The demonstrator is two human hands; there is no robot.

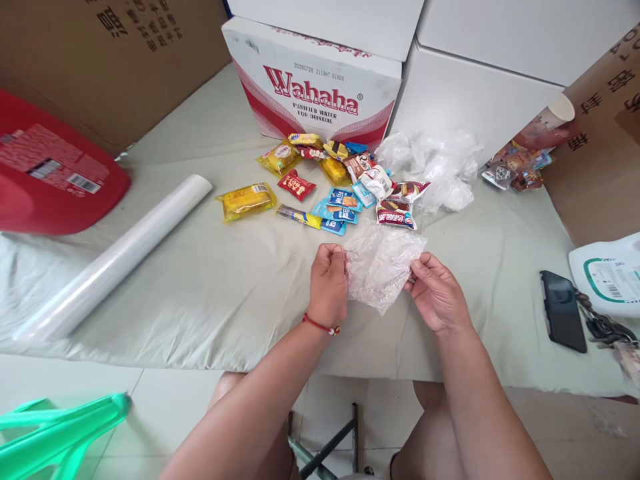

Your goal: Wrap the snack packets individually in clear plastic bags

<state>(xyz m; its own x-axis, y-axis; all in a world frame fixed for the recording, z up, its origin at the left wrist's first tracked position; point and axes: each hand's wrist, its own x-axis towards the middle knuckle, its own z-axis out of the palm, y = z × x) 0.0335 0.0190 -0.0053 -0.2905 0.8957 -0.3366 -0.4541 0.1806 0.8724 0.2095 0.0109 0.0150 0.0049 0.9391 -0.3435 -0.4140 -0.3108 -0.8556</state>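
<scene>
A crinkled clear plastic bag (pixel 383 270) is stretched between my two hands, just above the cloth-covered surface. My left hand (pixel 329 283), with a red bracelet at the wrist, pinches its left edge. At the opposite edge, my right hand (pixel 437 290) grips it between thumb and fingers. Beyond the bag lies a spread of wrapped snacks: blue packets (pixel 340 208), maroon-and-white packets (pixel 396 215), a red packet (pixel 297 185) and a yellow packet (pixel 247 201) set apart on the left. A heap of clear plastic bags (pixel 437 167) sits behind on the right.
A white Wahaha carton (pixel 320 87) stands at the back. On the left are a plastic film roll (pixel 115 257) and a red container (pixel 50 167). A phone (pixel 563 311), keys (pixel 605 327) and a white bottle (pixel 610 277) lie right. A green plastic stool (pixel 65 433) is on the floor.
</scene>
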